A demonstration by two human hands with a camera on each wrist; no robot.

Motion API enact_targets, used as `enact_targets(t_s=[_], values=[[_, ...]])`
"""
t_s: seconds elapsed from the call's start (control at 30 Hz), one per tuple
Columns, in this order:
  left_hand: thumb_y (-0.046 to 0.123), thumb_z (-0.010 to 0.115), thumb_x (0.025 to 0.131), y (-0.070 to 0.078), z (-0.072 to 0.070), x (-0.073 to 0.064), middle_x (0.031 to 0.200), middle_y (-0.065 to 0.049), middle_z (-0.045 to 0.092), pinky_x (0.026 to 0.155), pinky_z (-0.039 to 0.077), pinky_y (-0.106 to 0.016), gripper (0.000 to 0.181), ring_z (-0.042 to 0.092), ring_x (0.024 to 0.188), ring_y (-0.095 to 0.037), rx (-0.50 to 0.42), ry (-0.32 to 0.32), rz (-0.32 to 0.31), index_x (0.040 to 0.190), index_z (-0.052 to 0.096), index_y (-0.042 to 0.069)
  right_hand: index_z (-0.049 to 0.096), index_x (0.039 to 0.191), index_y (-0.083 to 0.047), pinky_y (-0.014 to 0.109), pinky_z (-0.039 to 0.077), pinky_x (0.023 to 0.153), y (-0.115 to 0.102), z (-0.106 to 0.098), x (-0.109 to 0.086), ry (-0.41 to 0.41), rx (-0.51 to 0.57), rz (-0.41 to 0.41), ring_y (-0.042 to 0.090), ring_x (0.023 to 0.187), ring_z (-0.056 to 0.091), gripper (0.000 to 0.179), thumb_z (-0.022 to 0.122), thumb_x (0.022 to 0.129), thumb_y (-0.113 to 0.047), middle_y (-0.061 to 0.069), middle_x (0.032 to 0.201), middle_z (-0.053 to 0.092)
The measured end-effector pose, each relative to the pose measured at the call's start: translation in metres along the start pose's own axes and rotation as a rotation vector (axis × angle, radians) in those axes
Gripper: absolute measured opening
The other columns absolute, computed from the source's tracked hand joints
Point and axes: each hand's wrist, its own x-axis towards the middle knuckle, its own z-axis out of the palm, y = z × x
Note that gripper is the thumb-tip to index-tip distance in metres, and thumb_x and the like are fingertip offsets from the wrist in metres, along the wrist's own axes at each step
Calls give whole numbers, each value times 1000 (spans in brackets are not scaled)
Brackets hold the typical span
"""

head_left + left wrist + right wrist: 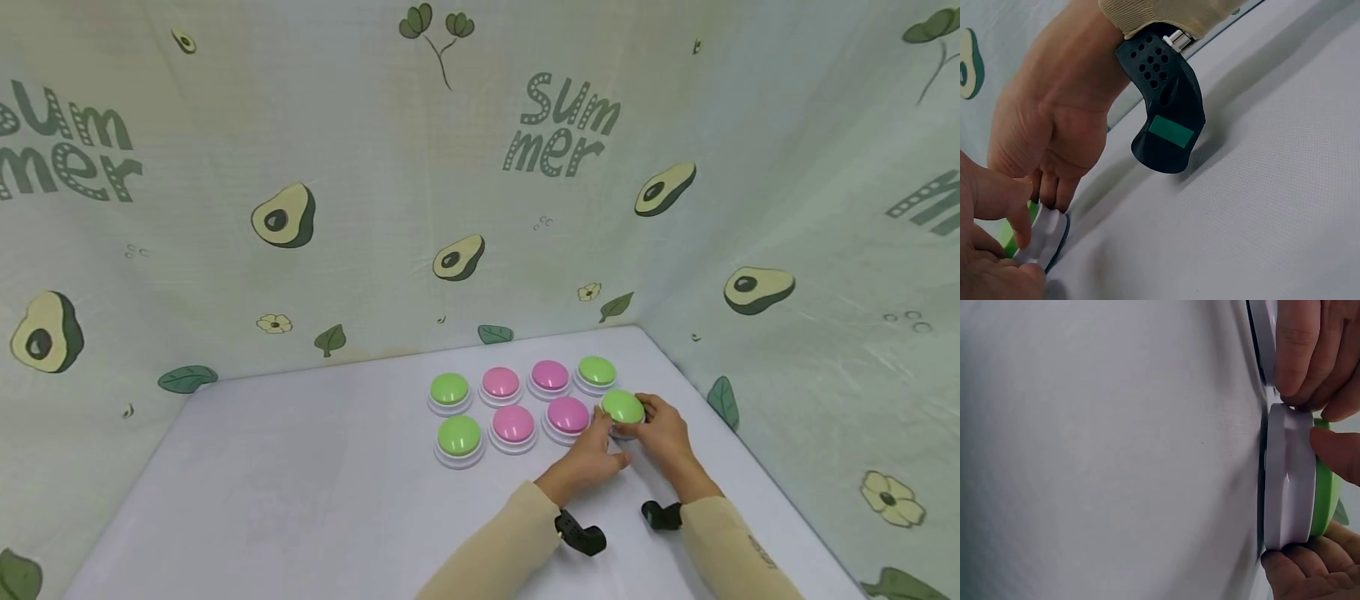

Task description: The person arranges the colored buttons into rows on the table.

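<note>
Both hands hold one round push button [622, 406], green-domed on a white base, at the right end of the front row. My left hand [588, 458] grips its left side. From the right, my right hand [663, 433] has its fingers curled around the edge. In the right wrist view the white base [1288, 478] sits close to the tabletop, with fingertips at both of its ends. The left wrist view shows the green dome partly hidden behind fingers. A magenta button [567, 414] stands directly left of the held one.
More buttons form two rows: a pink one [513, 423] and a green one [459, 435] in front, green [448, 388], pink [500, 382], magenta [550, 375] and green [597, 371] behind. The white table [300, 483] meets printed cloth [360, 167] at the back and right.
</note>
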Motion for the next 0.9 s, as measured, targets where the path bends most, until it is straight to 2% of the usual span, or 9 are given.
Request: enact_targets(t_s=[0.17,0.37,0.53,0.8,0.9], values=[[8,73,96,-2,0,-1,173,-18,21,127,25,-32,77,24,158,-23,8,-7,-1,161,35,-1,38,153,13,61,31,122,0,1,-2,9,-27,-21,53,147,36,84,84,87,-10,36,156,39],[7,74,94,-5,-1,0,172,-21,20,128,23,-33,78,24,158,-26,17,-2,41,161,35,-3,36,153,14,61,31,122,-3,1,-3,3,-32,-24,53,147,36,84,83,88,-11,37,156,38],[7,75,93,-10,-1,0,172,-20,19,128,24,-34,80,24,157,-26,11,-4,48,162,35,2,35,153,14,62,29,122,-6,2,-5,-2,-40,-21,54,147,34,83,81,89,-11,38,157,36],[9,74,94,-9,-5,-6,173,-14,21,128,23,-34,79,24,158,-22,-30,-22,3,163,35,6,31,154,16,63,29,122,-3,6,-4,-7,-45,-17,55,147,32,84,80,91,-12,39,158,33],[9,73,95,-8,-8,-8,173,-14,23,127,26,-31,77,30,156,-23,-54,-32,4,162,36,4,27,155,16,62,28,123,-1,7,-4,-5,-23,-13,55,149,29,87,80,92,-13,39,160,30]])
